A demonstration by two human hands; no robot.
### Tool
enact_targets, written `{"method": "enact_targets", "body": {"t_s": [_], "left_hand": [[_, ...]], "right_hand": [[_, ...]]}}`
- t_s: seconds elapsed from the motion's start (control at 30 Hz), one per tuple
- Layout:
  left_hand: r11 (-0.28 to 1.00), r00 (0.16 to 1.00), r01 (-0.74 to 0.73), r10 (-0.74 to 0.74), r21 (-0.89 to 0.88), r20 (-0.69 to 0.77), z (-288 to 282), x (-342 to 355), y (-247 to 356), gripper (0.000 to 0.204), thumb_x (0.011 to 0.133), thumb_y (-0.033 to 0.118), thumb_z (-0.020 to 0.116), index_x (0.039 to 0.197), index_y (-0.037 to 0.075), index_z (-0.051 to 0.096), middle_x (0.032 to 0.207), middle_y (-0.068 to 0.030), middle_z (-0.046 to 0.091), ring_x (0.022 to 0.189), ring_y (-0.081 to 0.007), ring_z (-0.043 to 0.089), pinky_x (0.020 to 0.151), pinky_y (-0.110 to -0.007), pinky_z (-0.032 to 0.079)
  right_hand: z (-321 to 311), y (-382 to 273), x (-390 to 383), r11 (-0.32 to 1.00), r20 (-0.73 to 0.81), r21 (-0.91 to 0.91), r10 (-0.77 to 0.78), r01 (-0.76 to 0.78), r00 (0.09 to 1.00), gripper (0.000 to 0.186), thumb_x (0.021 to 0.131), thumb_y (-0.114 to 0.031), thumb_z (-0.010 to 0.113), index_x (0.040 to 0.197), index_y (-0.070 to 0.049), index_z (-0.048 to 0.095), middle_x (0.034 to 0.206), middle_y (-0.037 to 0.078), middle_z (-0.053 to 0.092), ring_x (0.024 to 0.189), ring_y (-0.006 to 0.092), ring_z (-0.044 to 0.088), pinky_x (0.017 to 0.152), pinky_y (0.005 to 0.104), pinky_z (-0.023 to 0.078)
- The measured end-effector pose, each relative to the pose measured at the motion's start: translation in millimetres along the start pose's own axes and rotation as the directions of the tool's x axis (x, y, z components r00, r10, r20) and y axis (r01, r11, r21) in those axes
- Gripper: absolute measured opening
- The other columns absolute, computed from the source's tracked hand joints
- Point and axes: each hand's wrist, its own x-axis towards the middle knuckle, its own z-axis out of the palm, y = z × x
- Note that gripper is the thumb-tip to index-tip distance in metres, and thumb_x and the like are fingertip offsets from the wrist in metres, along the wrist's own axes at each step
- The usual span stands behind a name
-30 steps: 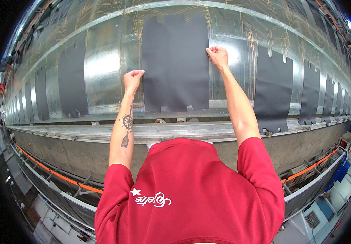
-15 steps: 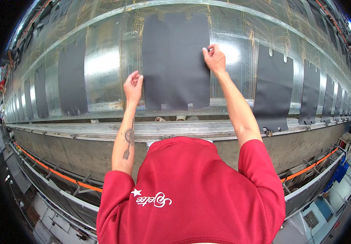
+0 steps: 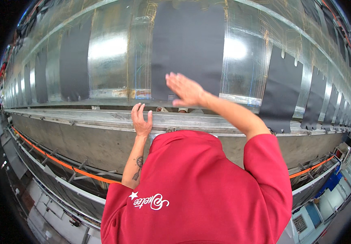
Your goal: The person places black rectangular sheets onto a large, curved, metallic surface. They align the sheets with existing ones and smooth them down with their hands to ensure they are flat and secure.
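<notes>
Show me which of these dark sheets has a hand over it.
The large central dark sheet: the right hand is over its lower part. No hand is over the other dark sheets.

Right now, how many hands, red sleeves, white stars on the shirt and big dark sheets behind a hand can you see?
Hands: 2, left hand and right hand
Red sleeves: 2, left sleeve and right sleeve
White star: 1
Dark sheet: 1
Total: 6

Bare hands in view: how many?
2: left hand, open, over the metal rail nearest the person; right hand, palm down over the central dark sheet's lower part. None appears hidden.
</notes>
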Motion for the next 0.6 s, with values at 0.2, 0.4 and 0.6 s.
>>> {"method": "enact_targets", "body": {"t_s": [0.2,0.4,0.6], "left_hand": [[1.0,1.0,0.019,-0.018,-0.024,0.025,0.2,-2.2,-3.2,0.045,0.087,0.018,0.071,0.128,0.002,0.059,0.134,-0.0179,0.054,0.127,-0.0377,0.048,0.108,-0.048,0.037],[1.0,0.999,0.009,-0.009,-0.006,0.047,0.1,3.9,-4.3,0.046,0.088,0.022,0.071,0.126,0.001,0.059,0.133,-0.0189,0.054,0.126,-0.0386,0.049,0.107,-0.049,0.038],[1.0,0.997,0.013,-0.013,0.008,0.074,-1.1,1.7,-1.7,0.048,0.087,0.023,0.071,0.127,0.0,0.058,0.134,-0.0193,0.053,0.127,-0.0386,0.048,0.107,-0.049,0.038]], "right_hand": [[-8.3,17.8,1.2,0.998,0.06,0.067,-0.015,0.01,0.998,0.08,0.095,-0.059,0.048,0.153,-0.007,0.035,0.163,0.018,0.024,0.151,0.0363,0.023,0.123,0.0489,0.017],[-27.6,85.7,92.6,0.916,-0.224,-0.175,0.319,-0.36,0.921,0.092,0.093,-0.064,0.046,0.151,0.007,0.03,0.16,0.025,0.026,0.149,0.0394,0.024,0.123,0.0494,0.018],[34.8,-69.1,45.4,0.989,-0.007,0.123,-0.079,0.08,0.997,0.102,0.089,-0.068,0.049,0.148,0.013,0.03,0.159,0.028,0.026,0.15,0.038,0.023,0.124,0.0467,0.017]]}}
